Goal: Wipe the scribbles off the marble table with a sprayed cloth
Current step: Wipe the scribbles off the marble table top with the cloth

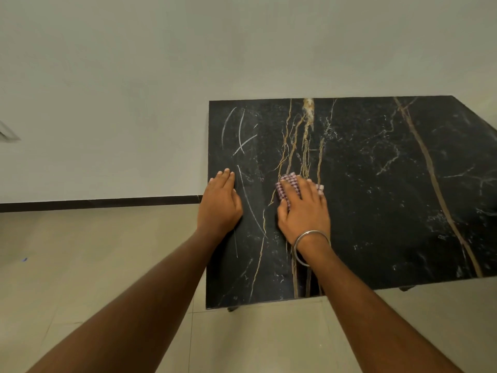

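No readable text, labels or numbers; table scribbles (242, 135) illegible.

The bench (376, 211) top is black marble, run through with thin gold-brown veins and fine white flecks and threads. Pale white scribbles (239, 135), curved strokes and one crossing pair, mark its left part, with a long white arc lower down. The cloth (289, 188) is checked in purple-pink and white. The bangle (309, 244) is silver. The wall (134, 76) is plain off-white with a black skirting (107, 201). The floor (94, 265) is beige tile with faint pale joints.
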